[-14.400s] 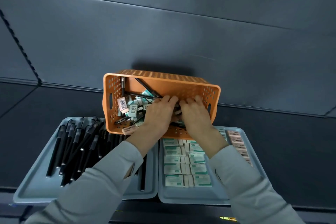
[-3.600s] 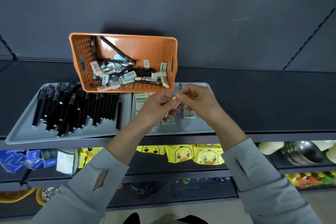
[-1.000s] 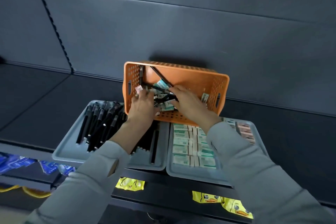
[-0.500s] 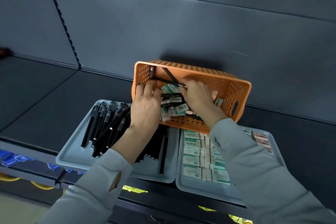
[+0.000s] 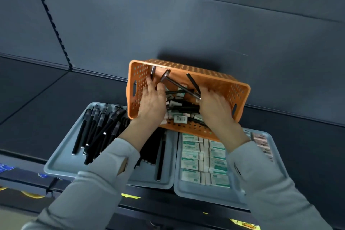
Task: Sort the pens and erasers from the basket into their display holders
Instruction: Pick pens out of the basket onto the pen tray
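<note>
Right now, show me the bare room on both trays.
Pen tray: bare strip between the pens and its left rim. Eraser tray: bare front strip below the eraser rows. Crowded: the basket, left hand and right hand inside.

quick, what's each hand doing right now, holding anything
Left hand: inside the orange basket, grip cannot be told.
Right hand: dug in among pens and erasers, cannot be told.

— The basket (image 5: 214,80)?
— Orange, dotted all over with round holes.
— The pens (image 5: 101,121)?
— Black. The trays (image 5: 61,162) are pale blue-grey, the erasers (image 5: 190,162) white with green bands, a few pinkish.
— The sleeves (image 5: 89,188)?
— Light grey, against a dark slate wall (image 5: 168,24).
</note>
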Demonstrator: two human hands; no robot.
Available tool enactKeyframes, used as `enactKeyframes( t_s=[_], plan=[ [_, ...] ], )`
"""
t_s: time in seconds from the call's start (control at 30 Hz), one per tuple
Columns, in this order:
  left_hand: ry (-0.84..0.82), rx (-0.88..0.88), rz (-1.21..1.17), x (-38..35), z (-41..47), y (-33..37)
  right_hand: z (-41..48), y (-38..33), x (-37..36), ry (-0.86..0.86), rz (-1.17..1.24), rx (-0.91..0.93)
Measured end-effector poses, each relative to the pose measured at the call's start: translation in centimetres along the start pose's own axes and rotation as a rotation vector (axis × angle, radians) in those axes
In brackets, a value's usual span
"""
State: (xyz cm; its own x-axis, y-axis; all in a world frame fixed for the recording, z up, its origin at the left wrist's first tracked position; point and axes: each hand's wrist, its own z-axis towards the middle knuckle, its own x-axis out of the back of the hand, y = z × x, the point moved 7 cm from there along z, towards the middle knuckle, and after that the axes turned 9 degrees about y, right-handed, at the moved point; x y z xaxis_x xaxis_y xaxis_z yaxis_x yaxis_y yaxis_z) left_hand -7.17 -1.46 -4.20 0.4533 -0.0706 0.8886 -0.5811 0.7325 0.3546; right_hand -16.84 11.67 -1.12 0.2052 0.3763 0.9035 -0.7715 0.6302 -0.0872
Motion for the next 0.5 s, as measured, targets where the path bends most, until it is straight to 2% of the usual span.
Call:
enactKeyframes(
  t_s=[0.07, 0.27, 0.4, 0.5],
  plan=[
    [0.008, -0.008, 0.017, -0.4, 0.6, 0.0, -0.9, 0.7, 0.2, -0.009, 0.02, -0.037],
    [0.151, -0.054, 0.124, 0.3, 1.5, 0.4, -1.8, 1.2, -0.6, -0.085, 0.368, -0.214],
    [0.109, -0.12, 0.215, 0.1, 1.6, 1.3, -2.0, 0.7, -1.0, -0.201, 0.543, -0.262],
    [0.058, -0.167, 0.321, 0.2, 1.8, 1.7, -2.1, 0.4, -1.4, -0.205, 0.648, -0.283]
  ],
)
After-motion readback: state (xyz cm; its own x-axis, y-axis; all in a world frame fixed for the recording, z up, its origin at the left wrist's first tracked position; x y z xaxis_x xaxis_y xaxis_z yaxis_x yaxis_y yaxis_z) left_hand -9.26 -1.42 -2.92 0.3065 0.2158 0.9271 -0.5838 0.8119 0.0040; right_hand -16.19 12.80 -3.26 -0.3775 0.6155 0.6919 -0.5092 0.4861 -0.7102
